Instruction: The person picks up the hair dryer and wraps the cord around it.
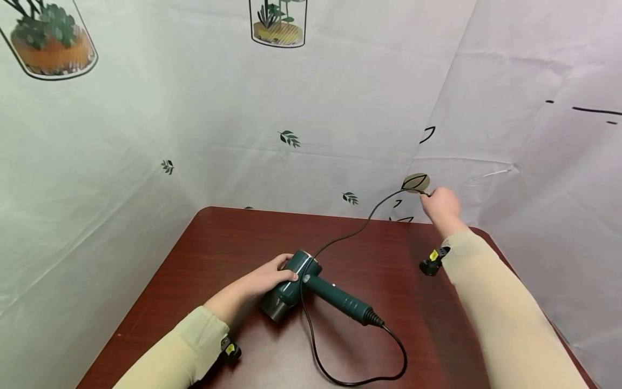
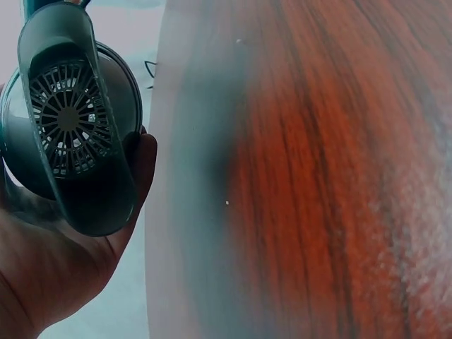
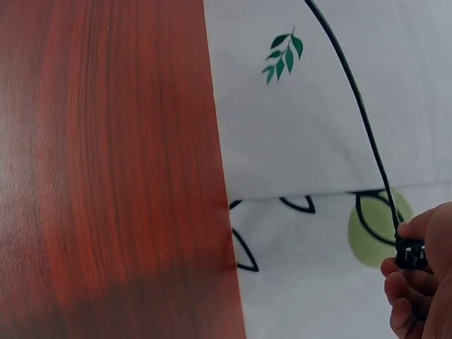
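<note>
A dark green hair dryer (image 1: 340, 300) is held over the table by my left hand (image 1: 267, 278), whose fingers and thumb wrap its barrel. Its handle slants toward the lower right. In the left wrist view the flat nozzle (image 2: 99, 205) faces the camera, with a round grille inside. My right hand (image 1: 441, 208) is raised near the table's far right edge and pinches the plug end of the black cord (image 1: 373, 212). In the right wrist view the dark plug (image 3: 408, 253) shows between thumb and fingers. From there the cord runs across the barrel, loops low in front and joins the handle.
The reddish-brown wooden table (image 1: 233, 232) has rounded far corners. White fabric (image 1: 233, 108) printed with plants and leaves hangs behind it and along both sides. Small black cameras are strapped to the left wrist (image 1: 230, 350) and right wrist (image 1: 432, 262).
</note>
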### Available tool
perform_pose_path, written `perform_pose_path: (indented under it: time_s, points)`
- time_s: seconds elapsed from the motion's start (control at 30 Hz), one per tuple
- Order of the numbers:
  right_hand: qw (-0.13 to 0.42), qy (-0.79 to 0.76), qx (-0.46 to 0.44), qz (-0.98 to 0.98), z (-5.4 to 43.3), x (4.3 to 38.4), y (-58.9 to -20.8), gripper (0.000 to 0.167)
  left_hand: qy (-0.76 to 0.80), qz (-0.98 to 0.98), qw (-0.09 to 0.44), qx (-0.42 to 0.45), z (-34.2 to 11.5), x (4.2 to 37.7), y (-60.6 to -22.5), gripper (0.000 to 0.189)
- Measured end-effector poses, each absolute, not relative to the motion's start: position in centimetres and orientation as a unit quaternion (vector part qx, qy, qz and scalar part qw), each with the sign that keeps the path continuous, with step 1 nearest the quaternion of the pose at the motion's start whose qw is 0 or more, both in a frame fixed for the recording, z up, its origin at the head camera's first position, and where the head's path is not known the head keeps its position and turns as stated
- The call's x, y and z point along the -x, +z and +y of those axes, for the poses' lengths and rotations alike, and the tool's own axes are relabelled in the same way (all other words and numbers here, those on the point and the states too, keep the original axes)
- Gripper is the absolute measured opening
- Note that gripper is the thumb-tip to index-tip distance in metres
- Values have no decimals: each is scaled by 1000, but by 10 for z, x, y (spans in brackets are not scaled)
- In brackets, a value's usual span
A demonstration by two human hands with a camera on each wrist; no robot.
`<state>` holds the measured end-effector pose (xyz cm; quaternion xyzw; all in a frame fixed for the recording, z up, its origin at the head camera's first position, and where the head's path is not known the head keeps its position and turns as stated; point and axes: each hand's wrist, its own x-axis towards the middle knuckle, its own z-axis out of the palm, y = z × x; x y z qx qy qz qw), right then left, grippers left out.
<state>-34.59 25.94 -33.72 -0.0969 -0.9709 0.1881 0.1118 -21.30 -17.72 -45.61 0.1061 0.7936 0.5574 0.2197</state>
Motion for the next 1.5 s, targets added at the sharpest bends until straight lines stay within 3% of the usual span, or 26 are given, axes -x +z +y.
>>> perform_pose_path:
  time_s: [0.83,1.3,1.5]
  points:
    - [66,195,138,-969,310,325,-357,48,581,779,212,-106,-191,212,-453,62]
    - [43,195,147,-969,337,310,-375,43,626,751,203,-52,-197,211,-457,66]
    - [21,181,156,-971,346,305,-380,50,630,748,201,-54,-201,211,-458,65]
